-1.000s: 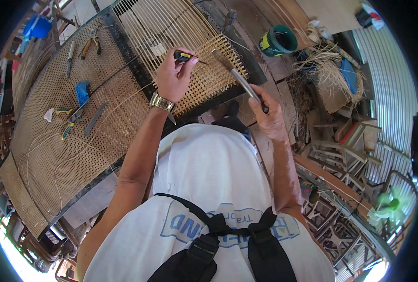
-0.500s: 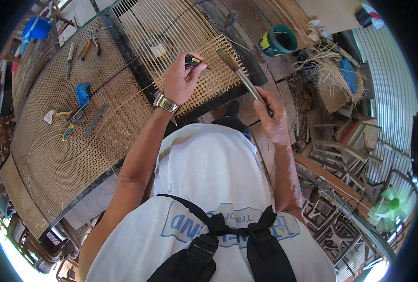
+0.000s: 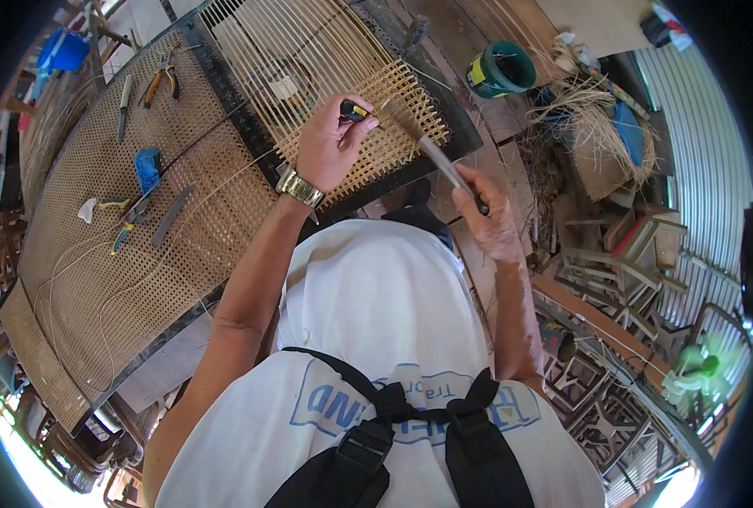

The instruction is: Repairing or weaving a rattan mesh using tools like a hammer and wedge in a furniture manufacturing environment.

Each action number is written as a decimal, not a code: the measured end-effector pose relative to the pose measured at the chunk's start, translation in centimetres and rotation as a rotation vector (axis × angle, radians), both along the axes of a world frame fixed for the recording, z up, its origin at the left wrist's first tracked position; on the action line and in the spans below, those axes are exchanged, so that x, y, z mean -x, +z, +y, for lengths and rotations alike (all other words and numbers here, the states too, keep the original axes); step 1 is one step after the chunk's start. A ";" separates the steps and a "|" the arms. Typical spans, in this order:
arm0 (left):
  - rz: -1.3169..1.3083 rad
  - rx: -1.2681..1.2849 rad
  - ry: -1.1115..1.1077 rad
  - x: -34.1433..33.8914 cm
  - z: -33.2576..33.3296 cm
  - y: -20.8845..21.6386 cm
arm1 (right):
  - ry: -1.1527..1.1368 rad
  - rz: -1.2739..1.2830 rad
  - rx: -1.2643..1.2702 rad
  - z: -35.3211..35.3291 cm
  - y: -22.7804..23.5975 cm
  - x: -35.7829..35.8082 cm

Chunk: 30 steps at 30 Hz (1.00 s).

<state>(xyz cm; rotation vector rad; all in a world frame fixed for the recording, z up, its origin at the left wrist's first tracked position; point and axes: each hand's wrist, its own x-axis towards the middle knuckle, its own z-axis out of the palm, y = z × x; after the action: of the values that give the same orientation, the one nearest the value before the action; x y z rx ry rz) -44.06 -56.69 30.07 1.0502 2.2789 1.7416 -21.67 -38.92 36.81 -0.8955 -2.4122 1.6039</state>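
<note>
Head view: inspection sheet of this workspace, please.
Surface: large woven cane panel, strewn with loose tools; beside it, partly woven strands on a dark frame.
Things in use: black-and-yellow tool; hammer-like tool, head close to it, contact unclear.
Clutter: orange-handled pliers, yellow-and-blue pliers, pale-handled knife, dark blade, blue object, white piece.
Hands: left hand grips the former; right hand grips the latter.
Cables: dark line across the panel, possibly a cord.
Surroundings: green bucket, pale fibre heap, wooden furniture frames, fan.
</note>
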 end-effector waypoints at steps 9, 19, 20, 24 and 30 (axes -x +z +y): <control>-0.368 -0.170 0.204 1.4 -7.1 -3.0 | -0.098 0.269 0.679 0.7 2.2 -5.7; -0.542 -0.531 0.388 -4.9 -3.5 -3.6 | -0.110 -0.019 0.620 3.4 -4.2 -8.4; -0.482 -0.487 0.392 -5.3 -2.7 -3.5 | -0.082 -0.058 0.548 3.8 -4.1 -8.3; -0.303 -0.392 0.466 -7.1 -0.8 -2.7 | 0.010 0.038 0.572 2.9 -2.6 -9.4; -0.340 -0.410 0.468 -8.1 0.3 -3.4 | 0.098 0.122 0.342 0.5 -1.9 -12.7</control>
<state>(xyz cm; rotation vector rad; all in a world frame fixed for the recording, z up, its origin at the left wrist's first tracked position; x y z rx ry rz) -35.94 -56.36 26.69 0.2094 2.1086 2.4125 -8.98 -38.40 34.91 -0.7057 -2.1682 2.0851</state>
